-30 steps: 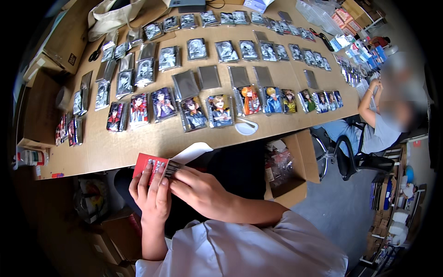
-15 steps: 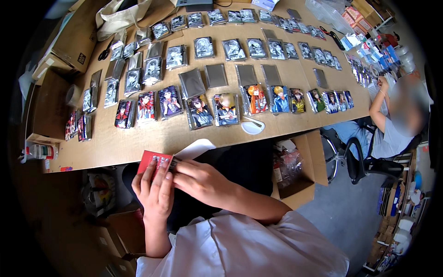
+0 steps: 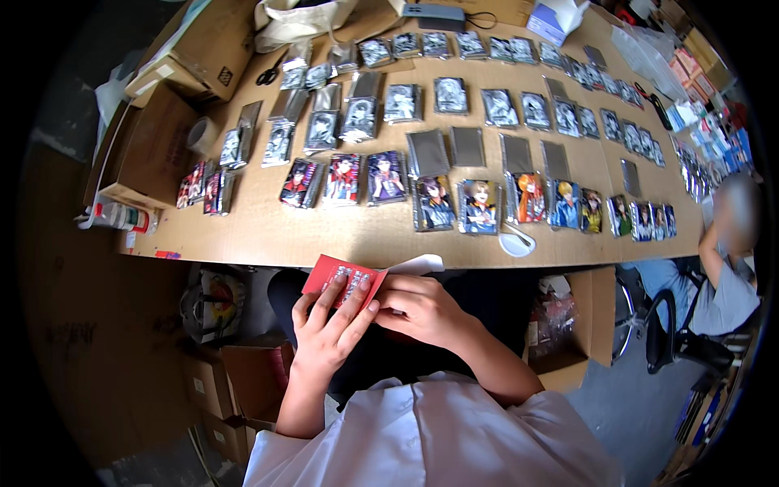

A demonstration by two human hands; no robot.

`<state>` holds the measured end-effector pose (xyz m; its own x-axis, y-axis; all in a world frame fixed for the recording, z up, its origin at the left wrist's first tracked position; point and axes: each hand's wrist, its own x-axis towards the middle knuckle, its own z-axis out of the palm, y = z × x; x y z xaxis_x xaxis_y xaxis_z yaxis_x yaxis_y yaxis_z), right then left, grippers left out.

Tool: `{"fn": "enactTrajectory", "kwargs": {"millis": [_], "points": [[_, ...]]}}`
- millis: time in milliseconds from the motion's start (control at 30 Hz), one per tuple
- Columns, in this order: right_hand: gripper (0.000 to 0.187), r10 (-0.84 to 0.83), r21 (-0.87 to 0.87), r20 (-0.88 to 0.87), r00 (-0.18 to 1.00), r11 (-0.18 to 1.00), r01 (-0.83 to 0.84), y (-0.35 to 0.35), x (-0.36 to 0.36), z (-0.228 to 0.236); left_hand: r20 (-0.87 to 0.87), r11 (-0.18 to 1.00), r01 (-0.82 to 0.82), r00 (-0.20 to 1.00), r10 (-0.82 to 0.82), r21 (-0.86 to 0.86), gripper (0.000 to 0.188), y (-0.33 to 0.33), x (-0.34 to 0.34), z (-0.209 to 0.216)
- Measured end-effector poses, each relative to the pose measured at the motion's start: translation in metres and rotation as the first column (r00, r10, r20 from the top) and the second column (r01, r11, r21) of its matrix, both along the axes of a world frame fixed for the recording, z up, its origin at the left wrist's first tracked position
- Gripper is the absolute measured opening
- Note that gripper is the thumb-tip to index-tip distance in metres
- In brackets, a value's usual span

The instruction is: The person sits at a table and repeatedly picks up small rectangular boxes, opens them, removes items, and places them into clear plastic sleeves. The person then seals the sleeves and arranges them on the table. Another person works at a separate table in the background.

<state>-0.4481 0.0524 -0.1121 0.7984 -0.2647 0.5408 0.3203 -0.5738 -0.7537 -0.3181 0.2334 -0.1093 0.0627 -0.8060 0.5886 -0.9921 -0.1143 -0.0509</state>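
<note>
Resting in the person's lap space just below the near edge of the table, a red card packet is gripped by both hands: the left hand lies over it with its fingers stretched nearly flat across the face, and the right hand pinches its right edge with curled fingers. A white slip shows just behind the packet, touching the table edge. On the table lie rows of sleeved picture cards, too many to count exactly: a near row of colour cards, four plain grey sleeves behind them, and grey-toned cards further back. A small white dish sits at the near edge. An open cardboard box stands at the table's left end, its contents hidden, with scissors near it. Two more boxes sit on the floor. Another person is seated at the right.
</note>
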Motion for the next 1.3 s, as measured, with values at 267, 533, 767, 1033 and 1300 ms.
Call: {"fn": "enactTrajectory", "kwargs": {"millis": [267,533,767,1033,1300], "points": [[0.020,-0.066,-0.052,-0.093,0.994,0.997,0.061,0.015,0.005,0.003,-0.008,0.999,-0.039,0.999,0.039,0.022,0.041,0.006,0.001,0.010],[0.036,-0.013,-0.117,-0.146,0.989,0.993,-0.005,0.018,0.011,0.007,0.057,0.997,-0.060,0.997,0.057,0.051,0.047,0.016,0.008,0.012],[0.030,-0.002,-0.163,-0.066,0.998,0.987,-0.009,0.021,0.018,0.011,0.113,0.993,-0.105,0.989,0.099,0.045,0.053,0.022,0.011,0.017],[0.024,0.023,-0.208,-0.008,1.000,0.978,-0.024,0.023,0.019,0.006,0.066,0.996,-0.065,0.996,0.061,0.062,0.048,0.018,0.007,0.017],[0.022,0.085,0.053,-0.021,0.996,0.995,-0.084,0.017,0.016,-0.006,0.015,0.999,-0.008,1.000,0.007,0.031,0.044,0.015,0.015,0.022]]}}
